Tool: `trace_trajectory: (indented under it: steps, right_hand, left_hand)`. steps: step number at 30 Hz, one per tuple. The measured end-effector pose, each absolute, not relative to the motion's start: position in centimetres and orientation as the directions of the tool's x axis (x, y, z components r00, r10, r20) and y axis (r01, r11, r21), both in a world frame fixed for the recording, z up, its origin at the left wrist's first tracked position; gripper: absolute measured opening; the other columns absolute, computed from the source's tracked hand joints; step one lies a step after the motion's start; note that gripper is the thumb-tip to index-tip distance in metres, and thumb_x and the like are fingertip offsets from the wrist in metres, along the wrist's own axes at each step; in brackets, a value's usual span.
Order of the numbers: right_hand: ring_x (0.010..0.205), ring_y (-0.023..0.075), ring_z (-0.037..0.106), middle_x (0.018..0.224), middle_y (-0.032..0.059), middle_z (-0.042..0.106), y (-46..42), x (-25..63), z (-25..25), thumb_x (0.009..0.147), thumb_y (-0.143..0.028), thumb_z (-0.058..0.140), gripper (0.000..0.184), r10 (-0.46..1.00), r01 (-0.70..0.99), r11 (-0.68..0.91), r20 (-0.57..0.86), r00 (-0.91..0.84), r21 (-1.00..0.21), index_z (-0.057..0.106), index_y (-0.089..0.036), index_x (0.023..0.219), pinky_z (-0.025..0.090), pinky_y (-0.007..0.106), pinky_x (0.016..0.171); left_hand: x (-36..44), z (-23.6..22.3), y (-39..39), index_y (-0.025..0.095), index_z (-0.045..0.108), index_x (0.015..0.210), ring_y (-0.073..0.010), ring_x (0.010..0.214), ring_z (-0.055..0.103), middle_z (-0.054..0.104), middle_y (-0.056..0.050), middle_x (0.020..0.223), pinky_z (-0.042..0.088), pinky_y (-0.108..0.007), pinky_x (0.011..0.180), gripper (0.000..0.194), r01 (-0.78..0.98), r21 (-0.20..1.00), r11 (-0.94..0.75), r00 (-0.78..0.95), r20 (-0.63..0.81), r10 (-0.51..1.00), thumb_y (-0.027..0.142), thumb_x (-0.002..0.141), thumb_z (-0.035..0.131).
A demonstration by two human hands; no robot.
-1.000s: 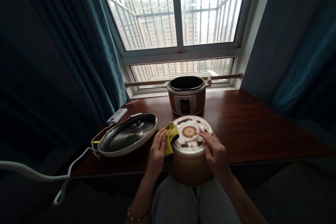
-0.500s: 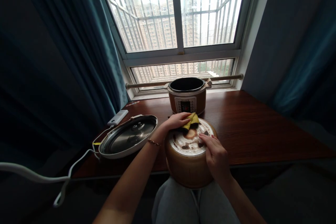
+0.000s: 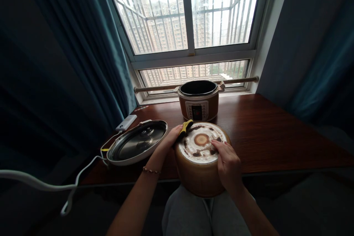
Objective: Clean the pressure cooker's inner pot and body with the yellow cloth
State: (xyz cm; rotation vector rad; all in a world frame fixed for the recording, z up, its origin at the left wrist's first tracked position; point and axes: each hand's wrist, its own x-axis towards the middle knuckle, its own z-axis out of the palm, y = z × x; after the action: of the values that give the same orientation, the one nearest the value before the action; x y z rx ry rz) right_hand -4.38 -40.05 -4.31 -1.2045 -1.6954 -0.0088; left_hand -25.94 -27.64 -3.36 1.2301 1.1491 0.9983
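Observation:
An upside-down inner pot [image 3: 199,177] with a brownish-gold wall rests at my lap by the table edge. Its silvery base is mottled with dark patches around a tan centre ring. My left hand [image 3: 173,135] is closed on a yellow cloth [image 3: 186,128] at the upper left of the base rim. My right hand [image 3: 228,161] grips the pot's right side, with its fingertips lying on the base. Behind the pot stands an electric cooker [image 3: 198,101], lidless, with a dark interior and a control panel on its front.
Left of the pot lies a cooker lid [image 3: 135,142], underside up. A white power strip [image 3: 126,122] and white cord [image 3: 87,165] lie beyond it. The brown wooden table [image 3: 265,129] extends right. A barred window and a horizontal rail [image 3: 240,80] are at the back.
My left hand has slid the yellow cloth from the upper middle of the pot's base to its left rim, uncovering the centre ring. My right hand keeps its hold on the pot.

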Motion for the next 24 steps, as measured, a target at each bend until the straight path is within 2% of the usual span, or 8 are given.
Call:
trace_trajectory:
  steps: [6, 8, 11, 15, 17, 19, 21, 24]
  right_hand:
    - [0.106, 0.0184, 0.054, 0.111, 0.0051, 0.063, -40.0, -4.4, -4.4, 0.082, -0.005, 0.033, 0.04, 0.695, 0.708, 0.502, 0.719, 0.012, -0.497, 0.059, -0.015, 0.109, 0.038, 0.038, 0.098]
    - [0.106, 0.0184, 0.054, 0.111, 0.0052, 0.063, -40.0, -4.4, -4.3, 0.083, -0.006, 0.033, 0.039, 0.696, 0.705, 0.507, 0.718, 0.005, -0.496, 0.059, -0.016, 0.109, 0.038, 0.038, 0.098]
    - [0.106, 0.0181, 0.054, 0.111, 0.0053, 0.062, -40.1, -4.3, -4.3, 0.084, -0.007, 0.032, 0.038, 0.697, 0.703, 0.511, 0.717, -0.003, -0.494, 0.059, -0.016, 0.109, 0.038, 0.038, 0.098]
    - [0.105, 0.0176, 0.054, 0.111, 0.0053, 0.063, -40.0, -4.1, -4.4, 0.082, -0.006, 0.033, 0.039, 0.691, 0.698, 0.527, 0.722, -0.02, -0.484, 0.059, -0.016, 0.109, 0.038, 0.038, 0.098]
    - [0.105, 0.0177, 0.054, 0.111, 0.0056, 0.063, -39.9, -3.9, -4.5, 0.081, -0.005, 0.034, 0.039, 0.684, 0.691, 0.543, 0.728, -0.035, -0.477, 0.059, -0.015, 0.108, 0.038, 0.038, 0.098]
    - [0.106, 0.0178, 0.054, 0.111, 0.0059, 0.063, -39.9, -3.8, -4.5, 0.08, -0.005, 0.034, 0.039, 0.685, 0.68, 0.557, 0.727, -0.051, -0.477, 0.059, -0.014, 0.108, 0.039, 0.038, 0.098]
    - [0.106, 0.0179, 0.054, 0.111, 0.0059, 0.062, -40.0, -3.8, -4.5, 0.08, -0.005, 0.034, 0.038, 0.693, 0.675, 0.555, 0.719, -0.053, -0.486, 0.06, -0.014, 0.107, 0.039, 0.038, 0.098]
    - [0.106, 0.0178, 0.054, 0.11, 0.0054, 0.063, -40.1, -4.0, -4.2, 0.081, -0.005, 0.034, 0.038, 0.697, 0.677, 0.544, 0.717, -0.036, -0.495, 0.061, -0.015, 0.106, 0.039, 0.039, 0.098]
  left_hand:
    - [-25.5, -5.0, -34.9, 0.016, 0.049, 0.123, -0.0242, 0.123, 0.042, 0.05, -0.009, 0.13, 0.029, -0.038, 0.105, 0.052, -0.009, 0.997, -0.082, -0.166, 0.079, 0.983, 0.049, 0.083, 0.044]
    - [-24.3, -5.7, -37.6, 0.017, 0.042, 0.129, -0.0229, 0.127, 0.037, 0.042, -0.01, 0.137, 0.026, -0.039, 0.107, 0.05, 0.079, 0.987, -0.136, -0.29, 0.154, 0.945, 0.046, 0.088, 0.036]
    - [-21.7, -6.6, -41.5, 0.019, 0.036, 0.132, -0.0218, 0.131, 0.029, 0.032, -0.01, 0.141, 0.022, -0.041, 0.109, 0.044, 0.367, 0.883, -0.292, -0.369, 0.426, 0.826, 0.035, 0.092, 0.03]
    - [-18.8, -7.4, -45.0, 0.019, 0.031, 0.136, -0.0265, 0.135, 0.017, 0.03, -0.011, 0.142, 0.017, -0.048, 0.109, 0.048, 0.746, 0.499, -0.44, -0.073, 0.719, 0.692, 0.019, 0.088, 0.037]
    - [-18.4, -7.4, -45.7, 0.017, 0.034, 0.135, -0.0279, 0.134, 0.02, 0.037, -0.011, 0.139, 0.017, -0.048, 0.108, 0.051, 0.808, 0.269, -0.524, 0.166, 0.75, 0.641, 0.016, 0.084, 0.043]
    - [-18.9, -7.0, -45.7, 0.017, 0.038, 0.133, -0.0271, 0.132, 0.025, 0.044, -0.01, 0.134, 0.017, -0.045, 0.108, 0.052, 0.807, 0.133, -0.576, 0.31, 0.734, 0.604, 0.015, 0.082, 0.047]
    - [-19.9, -6.3, -44.8, 0.018, 0.042, 0.13, -0.026, 0.13, 0.029, 0.048, -0.009, 0.13, 0.019, -0.044, 0.108, 0.048, 0.793, 0.158, -0.588, 0.307, 0.73, 0.611, 0.015, 0.082, 0.047]
    - [-22.1, -5.4, -42.6, 0.021, 0.049, 0.122, -0.0236, 0.127, 0.035, 0.049, -0.007, 0.128, 0.025, -0.045, 0.106, 0.036, 0.72, 0.454, -0.525, 0.065, 0.709, 0.703, 0.019, 0.087, 0.041]
